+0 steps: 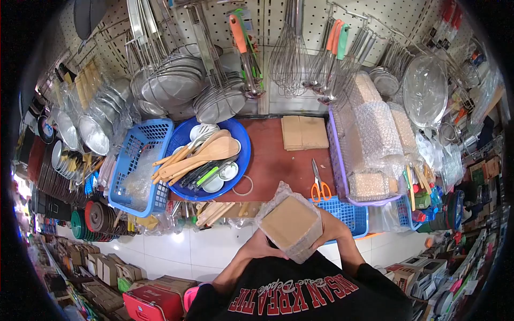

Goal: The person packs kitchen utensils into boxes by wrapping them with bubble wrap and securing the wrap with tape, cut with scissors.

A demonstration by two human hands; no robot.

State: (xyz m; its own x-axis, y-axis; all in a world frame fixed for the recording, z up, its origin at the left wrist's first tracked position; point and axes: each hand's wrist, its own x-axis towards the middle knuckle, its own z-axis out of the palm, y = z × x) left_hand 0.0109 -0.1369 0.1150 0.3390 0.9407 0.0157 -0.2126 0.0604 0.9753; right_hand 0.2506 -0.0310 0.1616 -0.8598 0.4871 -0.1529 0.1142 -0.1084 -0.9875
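Observation:
A brown cardboard box wrapped in bubble wrap (290, 220) is held up in front of my chest, over the front edge of the counter. My left hand (261, 246) grips its lower left side, with the fingertips partly hidden beneath it. On the right side, my right hand (332, 227) is closed around the box, its fingers mostly behind the wrap. Beyond my right hand lie scissors with orange handles (321, 190), blades pointing away from me. Flattened brown cardboard pieces (305, 132) rest at the back of the red-brown counter (263, 152).
A blue bowl (244, 140) holds wooden spatulas and other utensils, beside a light blue basket (119, 184) with plastic wrap inside. Several bubble-wrapped boxes (377, 136) fill a purple basket (336, 155). Whisks (289, 67) and strainers (174, 83) hang from the pegboard.

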